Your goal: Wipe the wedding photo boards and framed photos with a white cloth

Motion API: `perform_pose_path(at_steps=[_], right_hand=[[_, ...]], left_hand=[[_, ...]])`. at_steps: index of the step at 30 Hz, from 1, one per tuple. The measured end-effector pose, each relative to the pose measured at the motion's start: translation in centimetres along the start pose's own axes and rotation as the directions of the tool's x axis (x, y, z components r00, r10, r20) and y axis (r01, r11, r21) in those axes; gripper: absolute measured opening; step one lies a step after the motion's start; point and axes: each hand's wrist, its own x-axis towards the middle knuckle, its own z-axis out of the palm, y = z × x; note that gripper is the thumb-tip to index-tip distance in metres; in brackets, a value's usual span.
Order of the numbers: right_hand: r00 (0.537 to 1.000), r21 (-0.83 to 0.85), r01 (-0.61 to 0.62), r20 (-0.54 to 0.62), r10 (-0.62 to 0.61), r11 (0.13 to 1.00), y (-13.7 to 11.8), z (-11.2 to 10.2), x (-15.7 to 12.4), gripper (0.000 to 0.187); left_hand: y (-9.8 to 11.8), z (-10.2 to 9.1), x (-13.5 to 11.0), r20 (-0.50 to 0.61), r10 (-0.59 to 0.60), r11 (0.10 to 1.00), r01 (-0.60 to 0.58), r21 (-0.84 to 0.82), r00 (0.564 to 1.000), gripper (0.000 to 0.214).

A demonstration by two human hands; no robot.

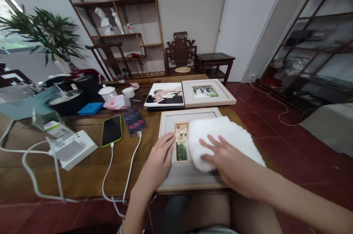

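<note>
A light wooden picture frame point(190, 183) lies flat at the table's front edge. Inside its grey mat is a small framed photo point(181, 149), partly covered on its right side. My left hand point(160, 158) rests on the frame's left part, fingers stretched out, with fingertips by the photo's edge. A fluffy white cloth point(237, 133) covers the frame's right half and hangs past its right side. On top of this cloth lies my right hand point(223, 157), fingers spread and pressing down; whether the thumb pinches any fabric, I cannot tell.
Behind the frame lie another framed photo point(211, 100) and a stack of prints point(165, 96). Left of it are a charging phone point(111, 131), a blurred dark item point(134, 121), white cables point(106, 179) and a white box point(77, 149). Pots point(66, 96) stand farther left.
</note>
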Motion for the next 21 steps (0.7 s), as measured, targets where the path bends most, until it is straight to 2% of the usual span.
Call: perform_pose_path(at_steps=[4, 6, 8, 12, 16, 18, 21], right_hand=[[0.992, 0.092, 0.12, -0.037, -0.117, 0.989, -1.7, 1.6, -3.7, 0.044], [0.988, 0.103, 0.144, -0.068, -0.137, 0.984, -2.0, 2.5, -4.2, 0.045], [0.988, 0.109, 0.113, -0.114, -0.101, 0.988, -2.0, 2.9, -3.8, 0.05], [0.985, 0.096, -0.003, -0.173, 0.019, 0.995, 0.0, 2.2, -0.9, 0.06], [0.955, 0.003, -0.106, -0.279, 0.102, 0.994, 3.7, 1.6, 3.3, 0.056], [0.946, -0.042, -0.132, -0.303, 0.113, 0.99, 5.2, 1.6, 5.2, 0.055], [0.96, -0.094, -0.115, -0.266, 0.087, 0.989, 6.3, 1.6, 7.0, 0.054]], left_hand=[[0.0, 0.0, -0.1, 0.006, -0.002, 1.0, 0.002, 0.01, 1.0, 0.038], [0.1, 0.0, -0.2, 0.009, 0.001, 1.0, -0.001, 0.012, 1.0, 0.039], [0.1, 0.0, -0.2, 0.016, 0.005, 1.0, -0.006, 0.018, 1.0, 0.038], [0.0, 0.1, -0.3, 0.018, 0.017, 1.0, -0.018, 0.026, 1.0, 0.038], [0.0, 0.0, -0.3, 0.025, 0.012, 1.0, -0.012, 0.023, 1.0, 0.038], [0.0, 0.0, -0.3, 0.035, 0.011, 1.0, -0.012, 0.023, 0.999, 0.038], [0.0, 0.0, -0.2, 0.035, 0.009, 1.0, -0.01, 0.027, 0.999, 0.038]])
